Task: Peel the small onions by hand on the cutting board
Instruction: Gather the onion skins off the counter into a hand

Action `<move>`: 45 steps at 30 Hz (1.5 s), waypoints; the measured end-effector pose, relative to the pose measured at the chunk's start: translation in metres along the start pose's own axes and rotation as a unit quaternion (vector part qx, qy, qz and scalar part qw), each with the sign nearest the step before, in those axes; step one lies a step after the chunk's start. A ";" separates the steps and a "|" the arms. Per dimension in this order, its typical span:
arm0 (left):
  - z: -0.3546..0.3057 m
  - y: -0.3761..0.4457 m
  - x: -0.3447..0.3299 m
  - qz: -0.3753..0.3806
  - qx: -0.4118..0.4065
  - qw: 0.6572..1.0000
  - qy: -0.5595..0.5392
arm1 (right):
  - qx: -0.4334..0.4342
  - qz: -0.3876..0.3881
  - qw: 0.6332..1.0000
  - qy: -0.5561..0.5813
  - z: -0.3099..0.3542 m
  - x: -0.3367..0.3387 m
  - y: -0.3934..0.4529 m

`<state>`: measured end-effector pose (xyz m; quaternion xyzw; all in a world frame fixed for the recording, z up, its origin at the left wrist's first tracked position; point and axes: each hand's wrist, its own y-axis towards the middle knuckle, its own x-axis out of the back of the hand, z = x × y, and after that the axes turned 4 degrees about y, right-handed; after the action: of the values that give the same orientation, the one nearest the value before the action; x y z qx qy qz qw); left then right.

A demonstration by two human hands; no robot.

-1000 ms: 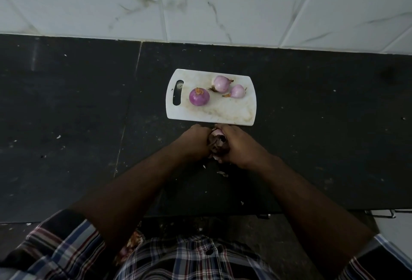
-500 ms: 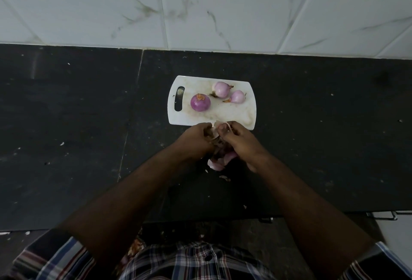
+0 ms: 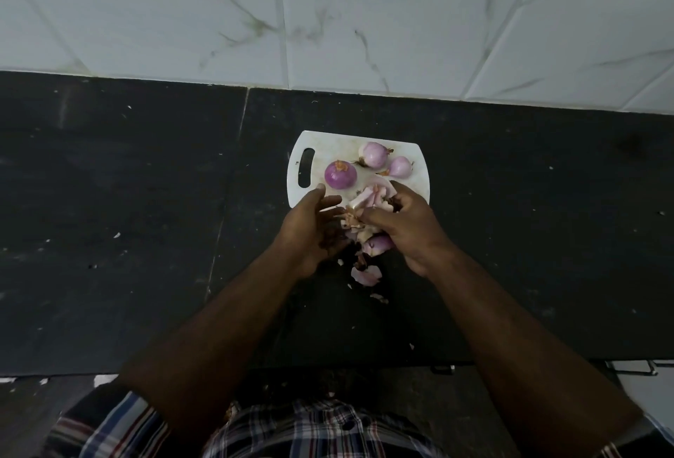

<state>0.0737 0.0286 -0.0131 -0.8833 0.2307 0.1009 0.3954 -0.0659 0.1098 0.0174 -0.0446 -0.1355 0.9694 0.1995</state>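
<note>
A small white cutting board (image 3: 419, 180) lies on the dark counter with three peeled purple onions: one at the left (image 3: 340, 174), one at the back (image 3: 375, 154) and one at the right (image 3: 400, 167). At the board's near edge my right hand (image 3: 408, 227) grips a bunch of pale onion skins (image 3: 368, 198). My left hand (image 3: 312, 227) is beside it with its fingers spread and relaxed, touching the skins' edge. A partly peeled onion (image 3: 379, 244) shows just below my right hand. A loose pink skin piece (image 3: 366, 275) lies on the counter below.
The black stone counter (image 3: 127, 220) stretches wide on both sides, speckled with small skin scraps. A white marbled tile wall (image 3: 328, 19) rises behind the board. The counter's front edge runs near my checked shirt (image 3: 310, 428).
Both hands have moved forward from the counter onto the board's near edge. My left hand has opened its fingers, and my right hand has lifted a bunch of skins. A skin piece has dropped onto the counter.
</note>
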 end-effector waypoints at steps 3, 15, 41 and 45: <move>0.002 0.001 -0.004 0.107 0.052 0.986 -0.113 | 0.049 0.040 0.994 -0.091 0.010 -0.014 0.003; 0.004 0.002 -0.003 0.139 0.001 0.954 -0.267 | 0.143 0.083 0.854 -0.494 0.008 -0.045 -0.004; 0.030 0.015 -0.003 0.074 -0.015 0.952 -0.295 | 0.158 0.084 0.891 -0.418 -0.012 -0.034 -0.015; 0.036 0.016 -0.009 0.081 -0.026 0.944 -0.319 | 0.183 0.098 0.900 -0.383 -0.005 -0.024 -0.013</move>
<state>0.0580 0.0493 -0.0436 -0.7932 0.1602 0.4153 0.4156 -0.0384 0.1132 0.0176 0.3545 -0.0171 0.9340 0.0411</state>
